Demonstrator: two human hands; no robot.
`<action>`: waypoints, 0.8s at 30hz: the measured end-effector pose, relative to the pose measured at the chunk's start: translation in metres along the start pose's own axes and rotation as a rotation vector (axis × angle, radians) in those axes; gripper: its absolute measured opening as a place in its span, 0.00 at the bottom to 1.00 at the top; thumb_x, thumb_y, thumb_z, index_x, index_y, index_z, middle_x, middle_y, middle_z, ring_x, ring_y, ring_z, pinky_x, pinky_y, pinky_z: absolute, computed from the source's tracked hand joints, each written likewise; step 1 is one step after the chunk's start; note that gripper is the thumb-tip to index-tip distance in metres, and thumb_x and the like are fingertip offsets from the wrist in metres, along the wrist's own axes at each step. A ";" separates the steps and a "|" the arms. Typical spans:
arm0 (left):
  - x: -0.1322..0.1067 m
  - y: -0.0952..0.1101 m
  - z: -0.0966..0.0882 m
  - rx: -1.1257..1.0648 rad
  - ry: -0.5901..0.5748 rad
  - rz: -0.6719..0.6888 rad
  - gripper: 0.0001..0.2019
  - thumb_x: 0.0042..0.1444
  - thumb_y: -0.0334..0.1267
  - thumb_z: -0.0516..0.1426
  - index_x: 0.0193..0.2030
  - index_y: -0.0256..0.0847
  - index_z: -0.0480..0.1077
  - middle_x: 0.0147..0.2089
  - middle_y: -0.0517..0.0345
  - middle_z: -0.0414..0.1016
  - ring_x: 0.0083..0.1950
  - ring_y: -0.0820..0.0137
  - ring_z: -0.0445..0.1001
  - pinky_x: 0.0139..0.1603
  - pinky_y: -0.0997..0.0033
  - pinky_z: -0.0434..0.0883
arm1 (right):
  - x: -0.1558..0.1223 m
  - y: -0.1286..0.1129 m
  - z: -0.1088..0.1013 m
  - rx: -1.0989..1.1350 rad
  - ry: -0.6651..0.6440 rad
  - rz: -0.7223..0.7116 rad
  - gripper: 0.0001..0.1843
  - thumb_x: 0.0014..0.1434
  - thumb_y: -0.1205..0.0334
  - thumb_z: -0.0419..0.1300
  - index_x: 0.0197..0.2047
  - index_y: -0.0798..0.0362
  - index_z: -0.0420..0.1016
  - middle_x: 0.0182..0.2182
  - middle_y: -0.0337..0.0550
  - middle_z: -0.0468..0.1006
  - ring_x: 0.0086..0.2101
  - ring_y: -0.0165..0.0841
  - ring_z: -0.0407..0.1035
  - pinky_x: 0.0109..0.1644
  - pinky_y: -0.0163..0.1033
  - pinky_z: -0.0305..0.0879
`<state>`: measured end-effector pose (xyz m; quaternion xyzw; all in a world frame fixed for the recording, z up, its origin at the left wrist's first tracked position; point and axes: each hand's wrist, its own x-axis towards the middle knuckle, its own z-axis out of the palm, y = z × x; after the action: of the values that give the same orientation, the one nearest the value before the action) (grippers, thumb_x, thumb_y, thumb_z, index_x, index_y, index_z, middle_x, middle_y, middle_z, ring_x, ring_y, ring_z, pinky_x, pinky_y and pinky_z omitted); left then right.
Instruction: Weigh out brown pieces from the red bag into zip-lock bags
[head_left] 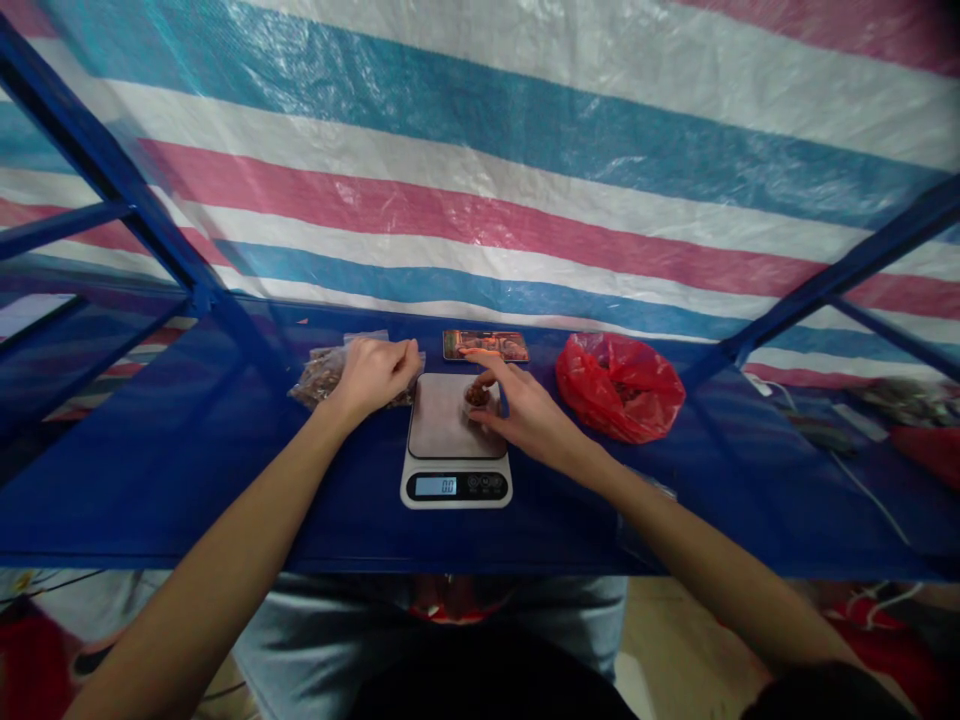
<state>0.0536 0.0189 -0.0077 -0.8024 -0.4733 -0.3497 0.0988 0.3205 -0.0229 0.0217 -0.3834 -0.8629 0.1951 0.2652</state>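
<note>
A white kitchen scale (450, 490) stands in the middle of the blue table, its display reading about 0.0. Over the right side of its metal plate (442, 425), my right hand (521, 410) grips a small cup (475, 396) of brown pieces between thumb and fingers. Whether the cup touches the plate I cannot tell. My left hand (375, 375) is closed in a loose fist at the left of the scale, over clear plastic bags (319, 375) with brownish contents. Its palm is hidden, so anything inside it does not show.
An open red plastic bag (619, 390) with dark contents sits to the right. Behind the scale lies a flat orange printed packet (487, 346). Blue metal frame bars (157, 240) rise at both sides, with a striped tarp (480, 190) behind. A white cable (870, 490) runs at the far right.
</note>
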 end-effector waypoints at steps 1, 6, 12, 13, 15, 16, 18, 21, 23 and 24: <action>0.000 0.000 0.000 0.001 0.002 -0.003 0.26 0.70 0.42 0.47 0.22 0.39 0.74 0.20 0.53 0.75 0.19 0.70 0.69 0.26 0.68 0.56 | -0.002 0.001 0.000 -0.011 -0.021 -0.001 0.43 0.58 0.68 0.70 0.73 0.46 0.58 0.53 0.49 0.79 0.55 0.46 0.73 0.61 0.56 0.68; -0.001 -0.001 0.000 -0.002 0.003 -0.028 0.26 0.70 0.42 0.47 0.22 0.39 0.74 0.20 0.52 0.76 0.20 0.69 0.71 0.26 0.68 0.58 | -0.049 0.014 -0.040 -0.078 0.022 0.047 0.46 0.62 0.64 0.68 0.76 0.39 0.52 0.57 0.46 0.78 0.58 0.45 0.72 0.65 0.57 0.68; 0.000 0.002 -0.002 -0.012 0.000 -0.002 0.25 0.69 0.44 0.48 0.22 0.41 0.72 0.17 0.56 0.71 0.18 0.70 0.67 0.25 0.67 0.59 | -0.169 0.051 -0.100 -0.235 0.158 0.357 0.15 0.66 0.51 0.63 0.50 0.49 0.81 0.41 0.48 0.86 0.39 0.44 0.81 0.45 0.49 0.79; 0.000 0.004 -0.002 -0.016 -0.005 0.008 0.25 0.69 0.44 0.48 0.22 0.41 0.72 0.17 0.57 0.71 0.18 0.70 0.67 0.25 0.67 0.59 | -0.187 0.056 -0.104 -0.229 0.153 0.442 0.17 0.65 0.48 0.63 0.49 0.49 0.82 0.39 0.48 0.86 0.36 0.44 0.81 0.40 0.46 0.79; -0.001 0.009 -0.001 -0.037 -0.014 0.024 0.24 0.69 0.44 0.48 0.23 0.42 0.72 0.18 0.58 0.72 0.19 0.70 0.67 0.25 0.68 0.60 | -0.216 0.063 -0.106 -0.225 0.164 0.518 0.20 0.64 0.43 0.64 0.48 0.49 0.82 0.40 0.49 0.85 0.36 0.44 0.81 0.38 0.45 0.79; -0.001 0.012 -0.001 -0.050 -0.012 0.029 0.24 0.69 0.43 0.48 0.23 0.42 0.73 0.19 0.58 0.72 0.19 0.71 0.68 0.25 0.68 0.61 | -0.225 0.064 -0.104 -0.224 0.169 0.529 0.22 0.63 0.41 0.65 0.49 0.48 0.82 0.42 0.50 0.85 0.38 0.44 0.81 0.39 0.46 0.79; -0.002 0.018 -0.001 -0.071 0.000 0.039 0.23 0.69 0.43 0.48 0.25 0.42 0.73 0.20 0.57 0.73 0.21 0.70 0.69 0.26 0.69 0.63 | -0.232 0.065 -0.096 -0.224 0.176 0.515 0.23 0.63 0.41 0.65 0.53 0.47 0.81 0.46 0.50 0.83 0.42 0.45 0.80 0.42 0.46 0.79; -0.003 0.026 0.000 -0.072 0.017 0.051 0.23 0.70 0.42 0.48 0.25 0.41 0.73 0.20 0.56 0.74 0.22 0.70 0.71 0.27 0.68 0.65 | -0.224 0.064 -0.078 -0.255 0.208 0.471 0.21 0.65 0.44 0.63 0.55 0.46 0.80 0.44 0.49 0.81 0.41 0.43 0.78 0.42 0.46 0.77; -0.003 0.027 0.000 -0.075 0.012 0.048 0.24 0.70 0.42 0.48 0.24 0.41 0.72 0.20 0.56 0.74 0.21 0.70 0.71 0.28 0.68 0.66 | -0.216 0.064 -0.065 -0.296 0.280 0.434 0.16 0.67 0.46 0.62 0.49 0.47 0.82 0.40 0.47 0.79 0.38 0.42 0.77 0.42 0.47 0.75; -0.003 0.027 0.000 -0.080 0.010 0.039 0.24 0.70 0.42 0.47 0.24 0.41 0.72 0.20 0.55 0.75 0.21 0.70 0.72 0.28 0.68 0.66 | -0.214 0.065 -0.059 -0.304 0.314 0.415 0.14 0.68 0.48 0.61 0.45 0.48 0.81 0.38 0.47 0.79 0.38 0.42 0.76 0.43 0.47 0.75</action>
<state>0.0752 0.0029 -0.0050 -0.8131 -0.4427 -0.3703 0.0760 0.5140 -0.1372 -0.0329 -0.6123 -0.7339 0.0519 0.2893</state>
